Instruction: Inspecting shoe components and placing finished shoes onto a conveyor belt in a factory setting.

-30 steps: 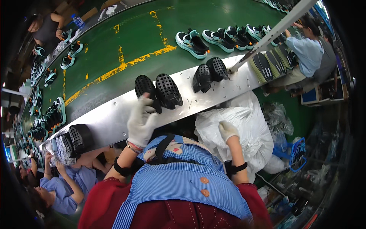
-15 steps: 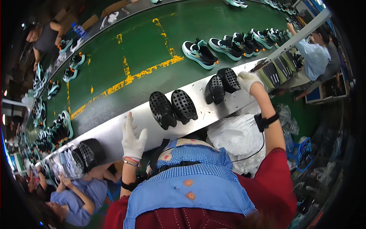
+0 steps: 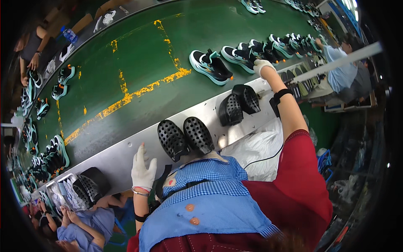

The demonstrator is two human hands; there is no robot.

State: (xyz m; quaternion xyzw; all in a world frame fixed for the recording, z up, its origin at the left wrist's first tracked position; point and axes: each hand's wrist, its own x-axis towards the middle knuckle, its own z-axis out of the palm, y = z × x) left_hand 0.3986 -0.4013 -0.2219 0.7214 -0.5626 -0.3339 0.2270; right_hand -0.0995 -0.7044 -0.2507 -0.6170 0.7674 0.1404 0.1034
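While the right hand (image 3: 263, 68) is at a black-and-mint sneaker (image 3: 236, 58) on the green belt (image 3: 145, 59), its grip unclear, the left hand (image 3: 143, 170) hangs empty, fingers apart, by the counter (image 3: 121, 154). The sneaker looks light, soft-topped, firm-soled, likely best held by the heel collar.

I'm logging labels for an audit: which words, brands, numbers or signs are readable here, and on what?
None can be read.
Black-and-mint sneaker nearest the middle: side markings too small and blurred.
Blue plastic bottle at upper left: too small to read.
Worn yellow painted lines on the flat green surface: no readable characters.
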